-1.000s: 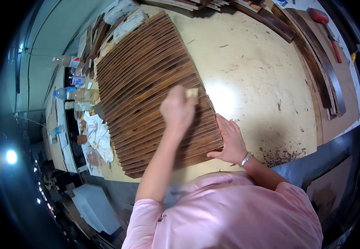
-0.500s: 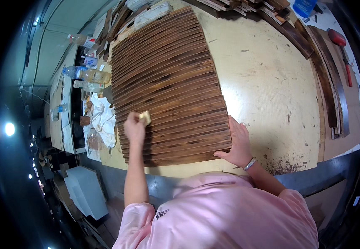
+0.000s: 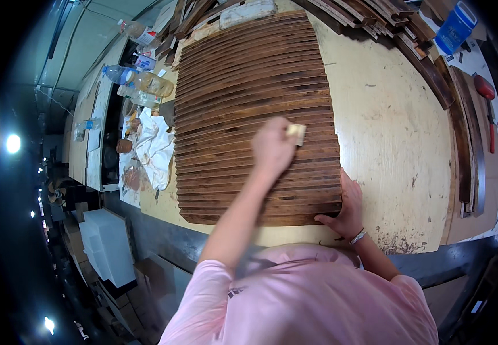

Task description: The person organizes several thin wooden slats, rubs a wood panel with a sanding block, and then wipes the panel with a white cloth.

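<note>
- Wooden strips (image 3: 254, 86) side by side on the tabletop (image 3: 392, 155)
- Bottles (image 3: 156, 84), cloth (image 3: 156, 148) to their left
- Long boards (image 3: 460, 138) at far right
- Wood pile (image 3: 375, 23) behind, right

- Table (image 3: 398, 149) was brightly lit; a pale glare patch sat just right of the slatted panel (image 3: 249, 115).
- Soft shadow lay toward the table's near edge, around the right hand (image 3: 349, 207).
- Left hand (image 3: 273, 144) showed slight motion blur; slats read fairly crisp.
- Beyond the table's left edge: dim, with lamp (image 3: 12, 143) flaring white.
- Fisheye bowed the table's near edge; picture corners fell to black.
</note>
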A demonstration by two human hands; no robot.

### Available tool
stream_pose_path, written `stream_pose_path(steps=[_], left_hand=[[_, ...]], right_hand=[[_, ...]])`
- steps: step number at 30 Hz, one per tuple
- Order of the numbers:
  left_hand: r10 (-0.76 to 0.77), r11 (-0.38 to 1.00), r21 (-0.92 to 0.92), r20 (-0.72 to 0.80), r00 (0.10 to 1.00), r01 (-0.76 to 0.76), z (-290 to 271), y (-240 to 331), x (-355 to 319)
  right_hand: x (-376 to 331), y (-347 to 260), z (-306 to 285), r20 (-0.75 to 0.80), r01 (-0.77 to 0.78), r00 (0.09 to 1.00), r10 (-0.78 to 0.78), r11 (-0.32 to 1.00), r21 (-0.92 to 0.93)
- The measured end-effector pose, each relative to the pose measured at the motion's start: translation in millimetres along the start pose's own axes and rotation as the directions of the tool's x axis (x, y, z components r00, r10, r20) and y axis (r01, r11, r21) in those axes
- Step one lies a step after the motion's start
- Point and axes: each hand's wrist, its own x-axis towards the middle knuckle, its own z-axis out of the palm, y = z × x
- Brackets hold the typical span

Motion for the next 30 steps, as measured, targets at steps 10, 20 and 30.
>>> stream_pose_path(steps=[10,20,30], left_hand=[[-0.178,0.981,0.061,-0.124,0.976,0.187,-32.0,-25.0,23.2],[-0.027,0.978,0.209,0.146,0.989,-0.004,15.0,45.4,50.0],[-0.491,0.739,0.295,-0.381,0.784,0.606,-181.8,-265.5,15.4]], right_hand=[[2.0,-3.4,-6.3,-0.022,-0.021,1.0,0.022,0.999,0.034],[-3.9,4.8,-1.8,-0.021,-0.002,1.0,0.002,1.0,-0.004],[-3.9,3.3,5.5,-0.031,-0.004,1.0,0.005,1.0,0.02]])
